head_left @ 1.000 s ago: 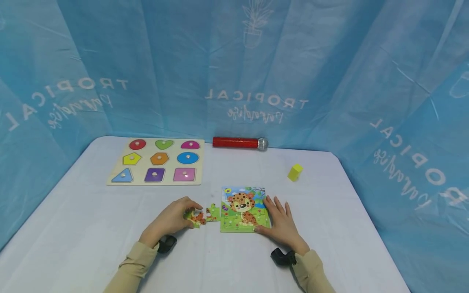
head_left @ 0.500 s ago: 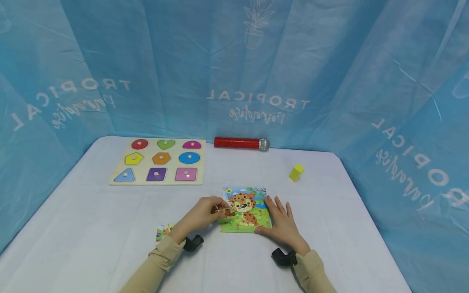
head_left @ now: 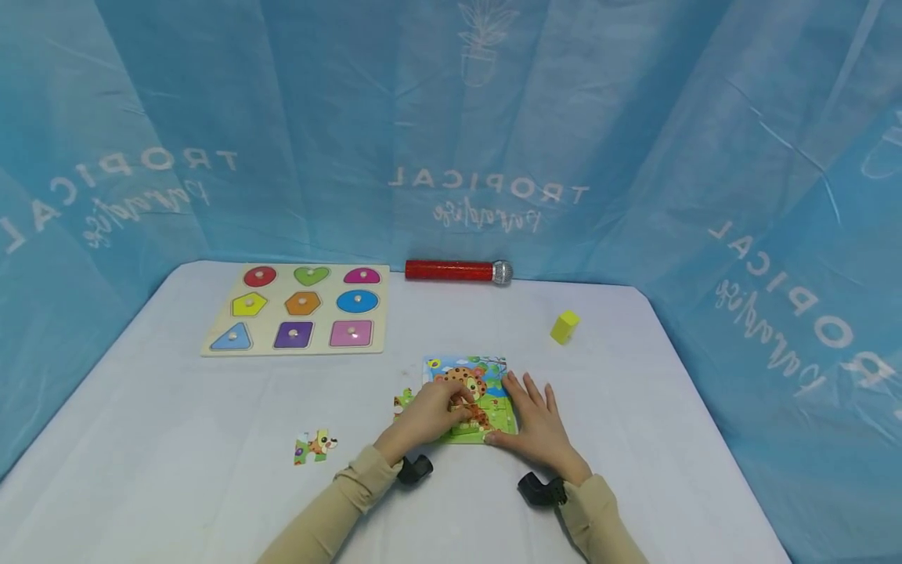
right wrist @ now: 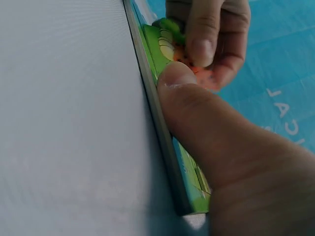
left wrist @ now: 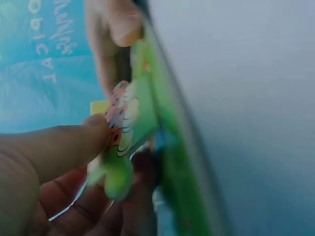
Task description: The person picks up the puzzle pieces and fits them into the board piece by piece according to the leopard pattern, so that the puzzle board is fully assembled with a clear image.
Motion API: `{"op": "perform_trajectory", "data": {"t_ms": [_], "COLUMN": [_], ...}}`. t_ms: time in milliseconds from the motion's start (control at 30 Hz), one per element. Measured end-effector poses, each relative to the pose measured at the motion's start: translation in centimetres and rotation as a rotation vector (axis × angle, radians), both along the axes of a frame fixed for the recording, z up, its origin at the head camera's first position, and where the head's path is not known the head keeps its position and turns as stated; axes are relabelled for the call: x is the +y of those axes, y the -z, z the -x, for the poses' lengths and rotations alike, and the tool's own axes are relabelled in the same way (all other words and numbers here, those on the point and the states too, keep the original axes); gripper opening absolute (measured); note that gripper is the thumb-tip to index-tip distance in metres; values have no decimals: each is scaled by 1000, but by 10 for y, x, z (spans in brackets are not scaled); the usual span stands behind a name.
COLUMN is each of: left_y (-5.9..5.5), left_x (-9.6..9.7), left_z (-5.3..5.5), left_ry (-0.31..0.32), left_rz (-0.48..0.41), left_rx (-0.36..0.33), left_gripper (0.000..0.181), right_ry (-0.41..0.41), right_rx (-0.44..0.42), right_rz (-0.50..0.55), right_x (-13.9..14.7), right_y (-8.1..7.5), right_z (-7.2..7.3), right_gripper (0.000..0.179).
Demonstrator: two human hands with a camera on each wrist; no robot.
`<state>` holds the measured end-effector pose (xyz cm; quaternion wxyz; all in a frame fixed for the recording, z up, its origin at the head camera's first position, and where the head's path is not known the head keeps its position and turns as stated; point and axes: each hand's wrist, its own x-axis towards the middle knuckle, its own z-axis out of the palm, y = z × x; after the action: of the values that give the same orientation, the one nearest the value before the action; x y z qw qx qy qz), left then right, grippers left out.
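Observation:
In the head view my left hand (head_left: 425, 413) is over the leopard picture puzzle (head_left: 499, 415), covering its lower left part. Its thumb and fingers pinch a jigsaw piece (left wrist: 122, 118) with orange spotted fur and green, which stands tilted close over the puzzle in the left wrist view. My right hand (head_left: 541, 429) rests at the puzzle's right side, fingers spread and fairly straight. Its thumb (right wrist: 177, 78) presses on the front edge. A loose jigsaw piece (head_left: 402, 400) lies just left of the puzzle, partly hidden by my left hand.
More loose jigsaw pieces (head_left: 314, 446) lie further left on the white tablecloth (head_left: 176, 446). A knob shape board (head_left: 268, 333) is at the back left. Behind the puzzle lies a red microphone (head_left: 449, 271), and a yellow block (head_left: 564, 327) stands back right. Blue curtains surround the table.
My left hand has carried the pinched jigsaw piece rightward from beside the puzzle to over it, uncovering loose pieces on the left. The right hand stays at the puzzle's edge.

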<state>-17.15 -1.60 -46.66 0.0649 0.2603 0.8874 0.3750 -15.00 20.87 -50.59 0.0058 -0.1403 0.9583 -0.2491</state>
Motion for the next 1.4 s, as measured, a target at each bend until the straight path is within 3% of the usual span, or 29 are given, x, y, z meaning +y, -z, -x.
{"op": "perform_trajectory", "data": {"t_ms": [67,167,233,333,433,600,767,1000,1167,1400], "left_y": [0,-4,-6,-7,-7,-5,-7,-4,-1,-2], "left_x": [0,-1,-3,-7,-10,-14,-16,-26,-32,-27], "left_z": [-5,-15,-22,-32,-39,-43,-46,-46,-45,-44], "left_ry": [2,16,55,148,232,290,304,342,311,301], "left_rz": [68,204,266,346,402,475,528,507,510,534], "left_rx": [93,287,389,426,371,287,252,168,128,132], "left_gripper": [17,24,27,35,46,55,57,63,62,66], "right_ry": [-4,-10,-9,-7,-5,-2,-7,-5,-9,-4], "right_rx": [1,12,23,46,48,34,27,10,3,17], "right_rz": [1,-6,-12,-18,-23,-26,-6,-3,-7,-10], "right_x": [-1,-1,-1,0,1,3,2,-2,-2,1], "right_y": [0,2,4,6,7,6,5,5,6,4], "right_z": [0,0,1,1,1,0,-2,-3,-2,0], "right_gripper": [102,102,103,103,103,103,102,103,103,101]}}
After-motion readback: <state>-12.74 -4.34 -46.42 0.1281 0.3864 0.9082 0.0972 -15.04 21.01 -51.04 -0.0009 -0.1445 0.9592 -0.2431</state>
